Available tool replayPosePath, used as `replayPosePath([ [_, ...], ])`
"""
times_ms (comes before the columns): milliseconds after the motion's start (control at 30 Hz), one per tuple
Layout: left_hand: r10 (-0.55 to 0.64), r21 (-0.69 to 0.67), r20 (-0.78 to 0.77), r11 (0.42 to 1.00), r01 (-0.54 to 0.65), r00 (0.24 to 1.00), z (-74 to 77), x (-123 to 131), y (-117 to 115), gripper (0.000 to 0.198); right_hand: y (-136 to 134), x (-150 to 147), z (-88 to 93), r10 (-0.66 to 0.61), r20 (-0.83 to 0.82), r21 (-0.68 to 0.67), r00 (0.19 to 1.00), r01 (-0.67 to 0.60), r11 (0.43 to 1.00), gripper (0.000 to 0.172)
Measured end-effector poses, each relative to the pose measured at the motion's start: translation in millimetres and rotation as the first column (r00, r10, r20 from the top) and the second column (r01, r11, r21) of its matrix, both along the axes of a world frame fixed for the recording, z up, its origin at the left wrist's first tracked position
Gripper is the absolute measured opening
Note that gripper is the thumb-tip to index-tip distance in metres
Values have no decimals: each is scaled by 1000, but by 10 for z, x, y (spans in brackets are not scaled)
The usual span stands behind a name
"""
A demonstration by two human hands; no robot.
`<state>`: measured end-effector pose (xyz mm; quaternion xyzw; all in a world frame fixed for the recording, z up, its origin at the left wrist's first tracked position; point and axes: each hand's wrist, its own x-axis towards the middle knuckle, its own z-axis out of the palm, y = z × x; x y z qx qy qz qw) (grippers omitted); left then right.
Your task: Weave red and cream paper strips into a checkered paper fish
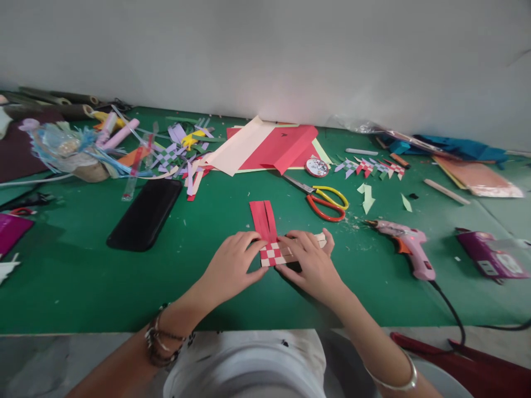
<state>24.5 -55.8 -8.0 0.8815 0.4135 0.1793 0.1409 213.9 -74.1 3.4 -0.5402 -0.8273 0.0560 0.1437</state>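
Note:
A small woven paper piece [271, 254] in a red and cream check lies on the green table in front of me. Its loose red strips [263, 217] point away from me, and cream strips [320, 241] run off to the right, partly under my fingers. My left hand [236, 260] grips the left edge of the weave between thumb and fingertips. With its thumb at the near edge, my right hand [309, 260] closes over the cream strips beside the checked part.
Scissors [327, 203] with red and yellow handles lie beyond my right hand. Farther right is a pink glue gun [404, 246] with a cord. A black phone [145, 215] rests on the left. Coloured paper sheets [277, 146] and finished woven pieces [369, 167] lie at the back.

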Motion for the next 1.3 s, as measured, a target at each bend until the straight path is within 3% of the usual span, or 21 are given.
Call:
replayPosePath([
  [600,20,-30,66,999,-18,998,82,-28,-12,24,25,196,62,-58,41,-46,997,60,997,31],
  [733,4,5,119,1000,-5,993,114,3,5,20,124,305,105,-32,47,-20,998,33,999,21],
  [867,-113,2,12,994,113,994,96,88,12,20,251,357,117,25,98,-5,995,-25,1000,14],
  [967,-127,21,-55,992,128,990,82,126,-5,19,329,368,132,38,118,-3,992,-38,999,14],
  [1133,-8,22,-54,1000,9,998,103,183,-52,23,400,402,281,58,38,-39,998,-56,998,22],
  [1300,240,-14,-67,970,-241,969,139,350,-58,23,404,207,540,78,-185,-244,980,-122,962,21],
])
